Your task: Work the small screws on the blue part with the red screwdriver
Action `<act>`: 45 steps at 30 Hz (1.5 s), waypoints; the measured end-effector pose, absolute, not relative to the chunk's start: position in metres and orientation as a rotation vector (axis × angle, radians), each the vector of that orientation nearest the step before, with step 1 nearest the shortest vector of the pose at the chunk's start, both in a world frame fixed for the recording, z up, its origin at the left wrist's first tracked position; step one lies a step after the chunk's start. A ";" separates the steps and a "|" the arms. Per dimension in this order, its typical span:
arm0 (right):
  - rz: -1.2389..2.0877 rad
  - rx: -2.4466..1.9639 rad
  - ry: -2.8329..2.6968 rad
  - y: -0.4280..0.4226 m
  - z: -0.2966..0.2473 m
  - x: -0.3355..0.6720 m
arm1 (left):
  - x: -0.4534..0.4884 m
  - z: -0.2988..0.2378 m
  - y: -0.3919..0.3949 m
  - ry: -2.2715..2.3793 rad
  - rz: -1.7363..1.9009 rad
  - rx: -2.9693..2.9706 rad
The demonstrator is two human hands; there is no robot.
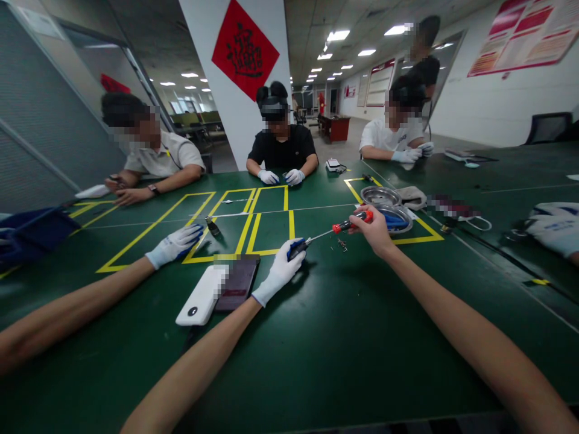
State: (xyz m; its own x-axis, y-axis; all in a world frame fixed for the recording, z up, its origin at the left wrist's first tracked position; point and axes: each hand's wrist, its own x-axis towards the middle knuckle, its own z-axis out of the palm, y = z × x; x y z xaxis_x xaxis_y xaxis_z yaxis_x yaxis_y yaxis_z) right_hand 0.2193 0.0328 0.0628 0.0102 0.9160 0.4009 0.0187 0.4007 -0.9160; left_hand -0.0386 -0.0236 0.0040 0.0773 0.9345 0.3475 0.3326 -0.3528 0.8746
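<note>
My right hand [374,228], bare, is closed around the red-and-black handle of a screwdriver [340,226]. Its metal shaft runs left to a small dark part [298,248] that my gloved left hand [283,268] pinches; the fingers hide most of this part, so its kind is unclear. The screwdriver's tip meets or nearly meets it. Under the screwdriver, several small screws [342,245] lie loose on the green table [316,349]. A white power bank or phone-like device [199,298] and a dark flat case [239,286] lie left of my left wrist.
Beside my right hand stand metal bowls [395,218], one with something blue inside. A neighbour's gloved hand [176,244] rests at left near a small dark cylinder [212,226]. Yellow tape [266,251] marks rectangles. Other people sit across; a blue bin [40,235] is far left.
</note>
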 end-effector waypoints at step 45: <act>1.005 -0.950 -0.994 0.022 0.024 0.209 | -0.049 -0.020 -0.003 1.232 1.490 1.095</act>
